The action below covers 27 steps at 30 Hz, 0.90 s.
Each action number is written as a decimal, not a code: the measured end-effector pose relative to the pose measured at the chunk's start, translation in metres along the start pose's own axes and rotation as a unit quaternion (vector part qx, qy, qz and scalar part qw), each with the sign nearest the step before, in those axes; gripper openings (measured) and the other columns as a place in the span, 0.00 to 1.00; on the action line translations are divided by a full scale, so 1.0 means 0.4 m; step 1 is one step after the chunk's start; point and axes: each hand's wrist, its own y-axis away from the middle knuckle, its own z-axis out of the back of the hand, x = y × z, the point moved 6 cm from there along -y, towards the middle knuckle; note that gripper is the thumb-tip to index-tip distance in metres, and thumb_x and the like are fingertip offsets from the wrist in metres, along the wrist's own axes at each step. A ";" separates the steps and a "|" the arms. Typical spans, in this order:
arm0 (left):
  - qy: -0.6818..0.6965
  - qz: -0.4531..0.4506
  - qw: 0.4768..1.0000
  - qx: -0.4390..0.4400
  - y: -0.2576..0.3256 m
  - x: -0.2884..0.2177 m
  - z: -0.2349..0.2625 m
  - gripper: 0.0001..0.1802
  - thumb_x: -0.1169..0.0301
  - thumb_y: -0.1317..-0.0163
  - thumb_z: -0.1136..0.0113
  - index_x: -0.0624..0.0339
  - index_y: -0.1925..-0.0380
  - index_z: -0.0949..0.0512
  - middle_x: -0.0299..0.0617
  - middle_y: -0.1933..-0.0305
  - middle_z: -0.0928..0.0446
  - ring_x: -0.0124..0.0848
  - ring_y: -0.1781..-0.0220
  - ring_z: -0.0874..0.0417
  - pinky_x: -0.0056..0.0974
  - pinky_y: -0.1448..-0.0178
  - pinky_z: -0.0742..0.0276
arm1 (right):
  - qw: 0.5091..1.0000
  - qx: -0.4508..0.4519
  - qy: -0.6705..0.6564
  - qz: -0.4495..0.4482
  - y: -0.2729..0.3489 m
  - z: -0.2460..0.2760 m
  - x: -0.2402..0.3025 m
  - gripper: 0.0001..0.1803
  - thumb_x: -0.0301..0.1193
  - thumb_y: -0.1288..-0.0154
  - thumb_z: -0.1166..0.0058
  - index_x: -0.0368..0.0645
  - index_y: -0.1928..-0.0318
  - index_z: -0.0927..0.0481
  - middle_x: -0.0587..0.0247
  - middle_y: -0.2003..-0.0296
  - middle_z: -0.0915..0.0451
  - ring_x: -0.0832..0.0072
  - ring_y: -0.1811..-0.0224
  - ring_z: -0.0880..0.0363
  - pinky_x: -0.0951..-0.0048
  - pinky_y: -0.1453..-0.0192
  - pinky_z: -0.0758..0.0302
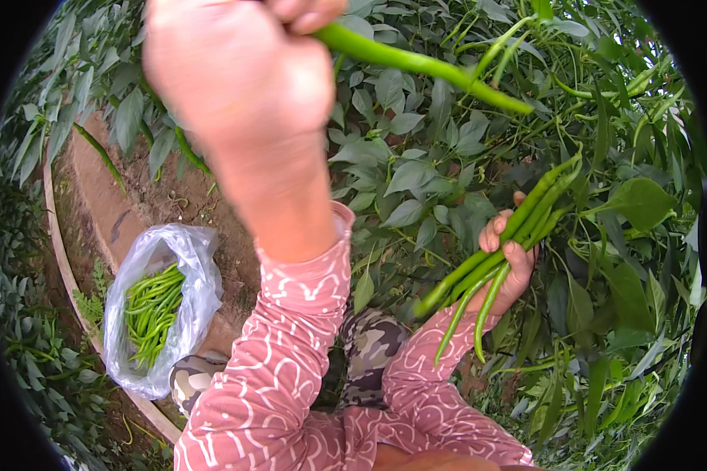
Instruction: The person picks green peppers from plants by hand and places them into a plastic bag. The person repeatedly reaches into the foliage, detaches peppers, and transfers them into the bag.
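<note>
Leafy green plants (416,169) crowd most of the view, parting at the left over brown soil (94,169), where a pale strip (53,212) curves along the ground; the round lens rim cuts everything off in black. Raised close to the camera, the left hand (236,86) is motion-blurred and trimmed by the upper edge, its fingers curled in on 1 long green pepper (424,67) whose near end is hidden inside the grip; how each finger sits is hard to make out. Lower at the right, the right hand (514,275) pinches a bunch of green peppers (526,218) between thumb and fingers. At least 4 show, but they overlap, so an exact count cannot be told, and most of the palm is behind them. Both sleeves (298,314) are pink with white line drawings. At the lower left, a clear plastic bag (204,259) gapes upward beside a camouflage-patterned leg (188,381), holding a heap of picked peppers (153,310); the bottom of the pile is out of sight.
</note>
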 end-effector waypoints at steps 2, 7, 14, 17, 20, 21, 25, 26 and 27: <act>0.015 0.050 0.993 0.110 0.007 -0.025 -0.042 0.11 0.72 0.35 0.56 0.69 0.58 0.30 0.33 0.81 0.33 0.19 0.86 0.39 0.24 0.85 0.42 | 1.000 -0.011 0.015 0.001 -0.003 0.004 -0.014 0.34 0.23 0.56 0.43 0.34 0.44 0.36 0.54 0.64 0.28 0.70 0.66 0.27 0.70 0.58 0.26; -0.251 0.142 0.957 0.029 0.168 0.255 -0.159 0.04 0.77 0.44 0.50 0.66 0.73 0.27 0.40 0.77 0.26 0.28 0.76 0.26 0.33 0.69 0.29 | 0.993 -0.096 0.070 0.012 0.009 0.012 -0.045 0.34 0.25 0.56 0.47 0.35 0.43 0.34 0.55 0.53 0.29 0.67 0.50 0.28 0.67 0.39 0.33; -0.340 -0.016 0.940 -0.008 0.273 0.379 -0.101 0.06 0.77 0.50 0.45 0.64 0.74 0.31 0.49 0.77 0.30 0.45 0.75 0.26 0.44 0.71 0.31 | 0.996 -0.082 0.022 -0.018 0.006 -0.015 -0.076 0.20 0.26 0.53 0.49 0.37 0.56 0.27 0.56 0.67 0.25 0.67 0.64 0.26 0.68 0.55 0.28; -0.373 -0.061 0.924 0.060 0.288 0.382 -0.084 0.08 0.74 0.51 0.44 0.64 0.75 0.33 0.49 0.77 0.31 0.49 0.74 0.28 0.47 0.72 0.32 | 0.986 -0.142 0.078 -0.039 0.012 -0.004 -0.092 0.14 0.25 0.53 0.49 0.37 0.62 0.27 0.59 0.73 0.28 0.68 0.71 0.29 0.69 0.62 0.29; -0.379 -0.098 0.917 0.073 0.295 0.348 -0.074 0.11 0.71 0.51 0.42 0.65 0.70 0.30 0.48 0.74 0.31 0.46 0.72 0.26 0.42 0.69 0.30 | 0.986 -0.154 0.037 -0.054 0.007 0.004 -0.098 0.13 0.22 0.54 0.49 0.35 0.64 0.29 0.60 0.75 0.30 0.71 0.74 0.31 0.73 0.66 0.31; -0.379 -0.134 0.915 0.043 0.292 0.318 -0.063 0.11 0.71 0.51 0.42 0.65 0.69 0.29 0.47 0.72 0.29 0.44 0.71 0.25 0.41 0.68 0.28 | 0.986 -0.152 0.046 -0.041 0.004 0.009 -0.087 0.18 0.22 0.54 0.51 0.35 0.57 0.30 0.60 0.73 0.30 0.72 0.74 0.32 0.74 0.67 0.33; -0.143 0.186 0.971 0.046 0.380 0.244 0.140 0.12 0.76 0.47 0.46 0.67 0.62 0.25 0.42 0.66 0.22 0.33 0.62 0.20 0.36 0.57 0.23 | 0.997 0.018 -0.039 -0.060 -0.019 -0.002 -0.049 0.29 0.20 0.48 0.54 0.34 0.42 0.40 0.60 0.68 0.32 0.76 0.72 0.36 0.75 0.65 0.36; -0.059 0.233 0.969 0.047 0.417 0.216 0.194 0.10 0.78 0.46 0.49 0.67 0.63 0.24 0.43 0.64 0.21 0.31 0.61 0.20 0.36 0.55 0.23 | 0.995 0.032 -0.065 -0.064 -0.017 0.005 -0.039 0.28 0.20 0.47 0.54 0.34 0.42 0.40 0.60 0.68 0.32 0.76 0.71 0.35 0.74 0.65 0.36; -0.125 0.309 0.942 0.048 0.462 0.221 0.244 0.10 0.78 0.45 0.50 0.67 0.64 0.24 0.44 0.65 0.21 0.31 0.62 0.20 0.36 0.55 0.23 | 0.994 0.035 -0.079 -0.067 -0.016 0.013 -0.031 0.28 0.19 0.47 0.54 0.34 0.42 0.40 0.60 0.67 0.32 0.76 0.71 0.35 0.73 0.64 0.37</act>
